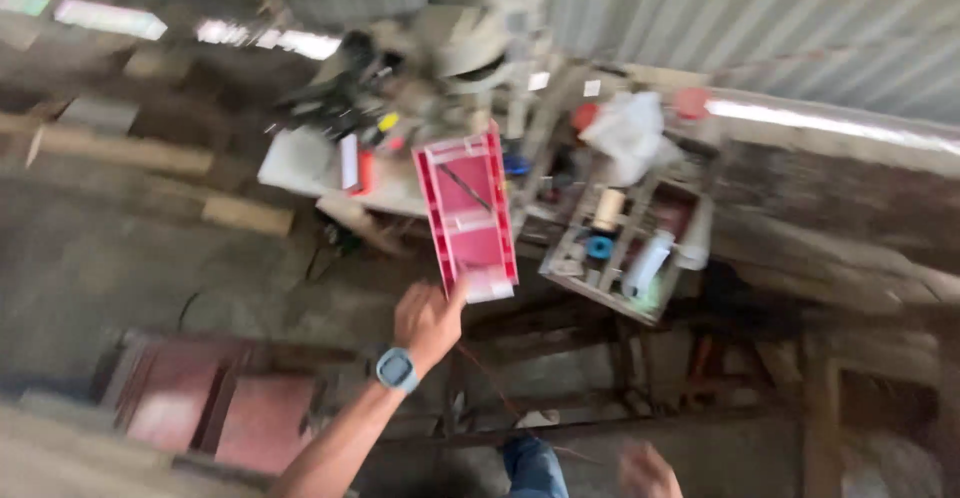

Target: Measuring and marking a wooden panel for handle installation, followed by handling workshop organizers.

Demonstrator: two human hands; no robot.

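The red plastic tray is the thing in hand here, a long narrow one with dividers, and the left hand has it pinched at its near end, thumb up along the near corner. It's a one-ended grip, so nearly all of the tray sticks out away from the hand, toward the cluttered workbench and the machine behind it. It looks like the far end is over the bench edge, but the frame is blurry and I can't tell if it's resting there or just held in the air. If you're carrying something this long by one end, I'd say keep it level and get a second hand under the middle, since there seems to be a thin dark rod lying loose in one compartment that could slide. The right hand is low at the bottom edge, well apart from the tray, too smeared to say whether it's open or closed, though it doesn't seem to hold anything. A wooden crate of spools sits just right of the tray.
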